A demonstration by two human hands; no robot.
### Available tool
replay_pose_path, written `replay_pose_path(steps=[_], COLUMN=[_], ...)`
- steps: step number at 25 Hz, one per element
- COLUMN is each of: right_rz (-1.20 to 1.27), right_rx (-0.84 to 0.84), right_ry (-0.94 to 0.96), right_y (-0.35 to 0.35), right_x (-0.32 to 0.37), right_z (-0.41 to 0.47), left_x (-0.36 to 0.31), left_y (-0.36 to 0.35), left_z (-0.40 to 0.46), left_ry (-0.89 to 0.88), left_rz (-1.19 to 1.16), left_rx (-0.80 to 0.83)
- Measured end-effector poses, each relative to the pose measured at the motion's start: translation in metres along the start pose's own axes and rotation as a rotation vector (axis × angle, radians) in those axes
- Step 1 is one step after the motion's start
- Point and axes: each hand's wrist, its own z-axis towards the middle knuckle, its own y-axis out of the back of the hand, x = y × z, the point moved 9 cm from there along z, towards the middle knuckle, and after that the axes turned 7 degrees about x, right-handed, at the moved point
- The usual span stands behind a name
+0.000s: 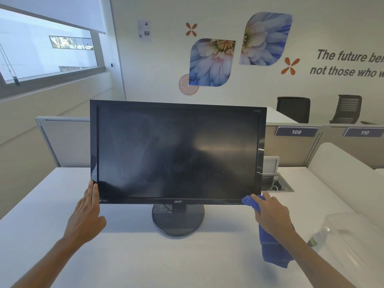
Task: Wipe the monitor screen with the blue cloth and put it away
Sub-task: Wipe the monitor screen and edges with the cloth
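Blue cloth [270, 244] is bunching in your right hand [272, 215] at the monitor [176, 152]'s five o'clock corner; left hand [87, 213], fingers straight, is steadying seven o'clock; sweep upward next

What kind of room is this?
Most likely an office: a monitor on a white desk, desk partitions with number signs 109 and 110, and black office chairs behind.

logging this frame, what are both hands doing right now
Left hand: open, straight fingers against the monitor edge.
Right hand: holding the blue cloth.
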Motion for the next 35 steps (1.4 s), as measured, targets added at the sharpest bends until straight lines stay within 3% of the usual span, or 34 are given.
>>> replay_pose_path(steps=[8, 14, 25, 35], right_rz=[0.098, 0.052, 0.056, 0.02], right_rx=[-0.282, -0.136, -0.056, -0.014], right_ry=[0.011, -0.045, -0.068, -0.219], right_y=[0.026, -0.005, -0.015, -0.004], right_x=[0.004, 0.011, 0.011, 0.031], right_z=[-0.016, -0.008, -0.017, -0.02], left_x=[0.0, 0.002, -0.002, -0.002], left_y=[-0.001, -0.001, -0.002, -0.004], left_z=[0.001, -0.001, 0.002, -0.001], left_ry=[-0.012, -0.019, -0.03, -0.042], left_rz=[-0.024, -0.011, -0.011, -0.005], left_rx=[0.002, -0.008, -0.017, -0.028])
